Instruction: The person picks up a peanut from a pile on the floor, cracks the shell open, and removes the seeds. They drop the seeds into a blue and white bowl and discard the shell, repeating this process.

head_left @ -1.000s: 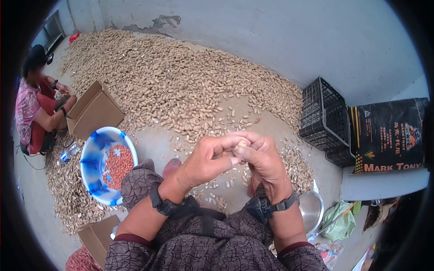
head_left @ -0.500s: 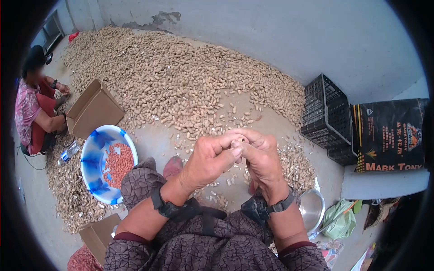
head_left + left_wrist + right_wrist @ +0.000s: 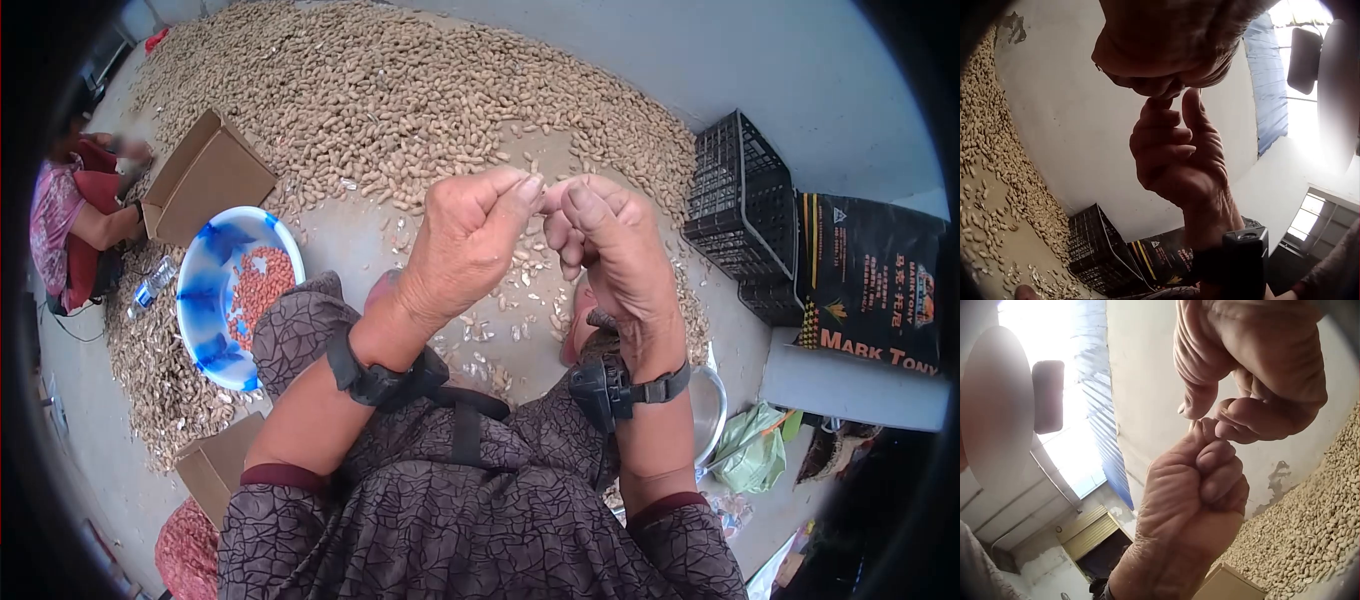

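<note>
In the head view, my left hand point(image 3: 465, 235) is raised over my lap, pinching a small pale peanut point(image 3: 537, 179) between thumb and forefinger. The fingertips cover most of it. My right hand point(image 3: 625, 245) is close beside, its forefinger at the left fingertips. In the right wrist view the right thumb stands apart from the forefinger, while its other fingers curl inward; I cannot tell whether they hold anything. Beyond both hands spreads a large heap of unshelled peanuts point(image 3: 400, 110). Left of my knee, a blue-and-white basin point(image 3: 190, 300) holds reddish shelled kernels point(image 3: 262, 285).
Empty shells point(image 3: 160, 400) lie around the basin, near a plastic bottle point(image 3: 157, 280) and a cardboard box point(image 3: 205, 175). Another person point(image 3: 85, 215) squats at left. On the right stand black crates point(image 3: 745, 210), a black printed sack point(image 3: 870, 280), a metal bowl point(image 3: 712, 405) and a green bag point(image 3: 750, 450).
Both hands have risen in the head view, and the right thumb has drawn away from the left fingertips. The head view has tilted downward, so the heap and basin sit higher.
</note>
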Action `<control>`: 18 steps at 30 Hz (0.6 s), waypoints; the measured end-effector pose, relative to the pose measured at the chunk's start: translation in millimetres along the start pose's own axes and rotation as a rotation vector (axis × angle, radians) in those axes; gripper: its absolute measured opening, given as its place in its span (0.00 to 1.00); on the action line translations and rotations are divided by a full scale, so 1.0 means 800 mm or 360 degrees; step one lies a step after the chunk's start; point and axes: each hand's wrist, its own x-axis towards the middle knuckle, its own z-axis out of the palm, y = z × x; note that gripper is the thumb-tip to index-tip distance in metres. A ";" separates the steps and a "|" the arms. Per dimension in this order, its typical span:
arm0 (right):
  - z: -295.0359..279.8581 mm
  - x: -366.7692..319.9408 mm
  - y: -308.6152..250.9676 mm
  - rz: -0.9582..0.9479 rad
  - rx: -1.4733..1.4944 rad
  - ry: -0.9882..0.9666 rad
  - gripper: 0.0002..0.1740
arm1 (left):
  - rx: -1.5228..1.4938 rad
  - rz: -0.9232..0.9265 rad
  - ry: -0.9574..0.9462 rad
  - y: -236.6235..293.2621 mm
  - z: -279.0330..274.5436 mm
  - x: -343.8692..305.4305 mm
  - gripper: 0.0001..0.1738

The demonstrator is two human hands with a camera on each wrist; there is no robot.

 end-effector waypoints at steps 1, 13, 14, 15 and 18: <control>0.004 0.000 0.002 0.0027 0.0039 0.0001 0.12 | -0.0084 0.0066 0.0036 0.010 0.007 -0.002 0.11; 0.024 0.014 0.019 -0.0099 0.0306 0.0066 0.09 | -0.0533 -0.0187 0.0220 0.006 0.019 0.001 0.14; 0.027 0.013 0.020 -0.0109 0.0316 0.0084 0.09 | -0.0518 -0.0212 0.0248 0.007 0.018 0.003 0.14; 0.029 0.013 0.021 -0.0108 0.0315 0.0082 0.09 | -0.0501 -0.0237 0.0276 0.006 0.017 0.005 0.14; 0.033 0.013 0.023 -0.0094 0.0394 0.0107 0.10 | -0.0570 -0.0376 0.0175 0.006 0.016 0.006 0.14</control>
